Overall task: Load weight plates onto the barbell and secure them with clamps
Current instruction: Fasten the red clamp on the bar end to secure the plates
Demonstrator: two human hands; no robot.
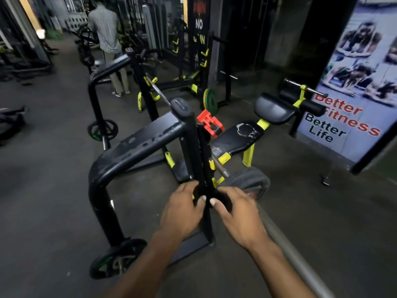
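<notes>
My left hand (182, 211) and my right hand (238, 214) both grip the lower edge of a black weight plate (205, 151), held edge-on in front of the rack's upright. The barbell (285, 246) runs from the far yellow hooks, behind the upright, down to the lower right. A dark plate (251, 181) sits on the barbell just right of my hands. A red clamp (209, 123) shows above the held plate, beside the top of the upright; what it rests on is hidden.
A black bench rack (133, 147) with yellow hooks fills the middle. Plates hang on its pegs at lower left (118, 259) and mid left (103, 129). A green plate (210, 102) stands behind. A padded bench (236, 136) lies right, a poster (348, 104) beyond. A person (105, 29) stands at the back.
</notes>
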